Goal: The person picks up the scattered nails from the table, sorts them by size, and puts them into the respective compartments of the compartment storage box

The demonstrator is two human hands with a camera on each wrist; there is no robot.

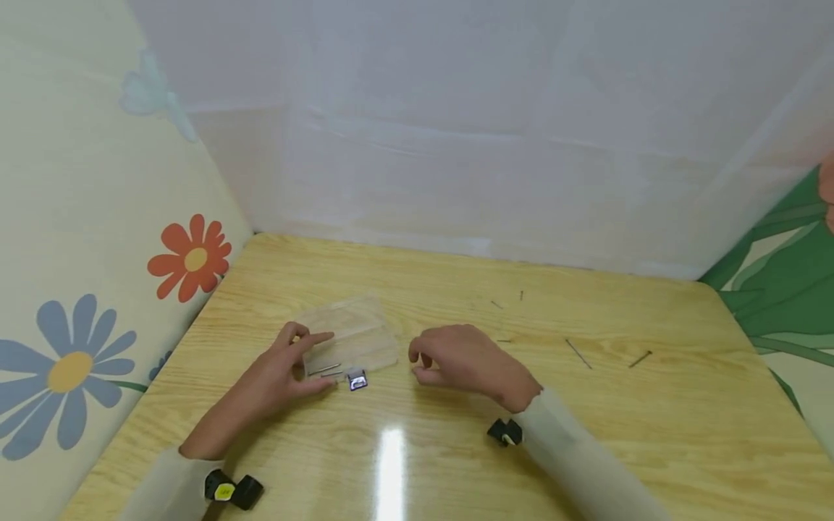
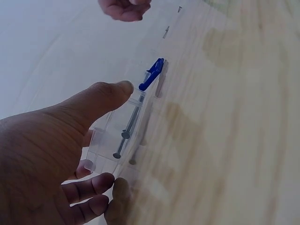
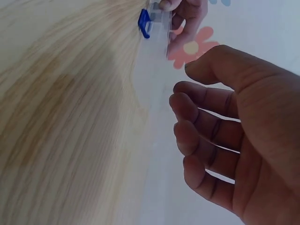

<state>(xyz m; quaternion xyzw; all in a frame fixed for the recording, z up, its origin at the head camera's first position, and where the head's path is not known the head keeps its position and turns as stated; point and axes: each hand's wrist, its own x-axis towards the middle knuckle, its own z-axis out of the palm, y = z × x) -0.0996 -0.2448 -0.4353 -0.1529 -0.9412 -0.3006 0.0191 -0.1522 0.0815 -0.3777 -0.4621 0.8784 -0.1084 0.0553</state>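
Note:
A clear plastic box (image 1: 365, 322) with a blue latch (image 2: 152, 75) lies on the wooden table. Two nails (image 2: 123, 136) lie side by side in its near left part. My left hand (image 1: 280, 369) holds the box at its left end, thumb by the near edge close to the latch and index finger reaching over the top. To the right of the box, a short gap away, my right hand (image 1: 465, 362) hovers over the table. Its fingers are loosely curled with nothing between them, as the right wrist view shows.
On the table to the right lie a long nail (image 1: 578, 353), another nail (image 1: 641, 359) and smaller ones (image 1: 496, 304) farther back. A white sheet (image 1: 417, 145) stands behind the table, and a flowered cloth (image 1: 78, 217) borders the left side.

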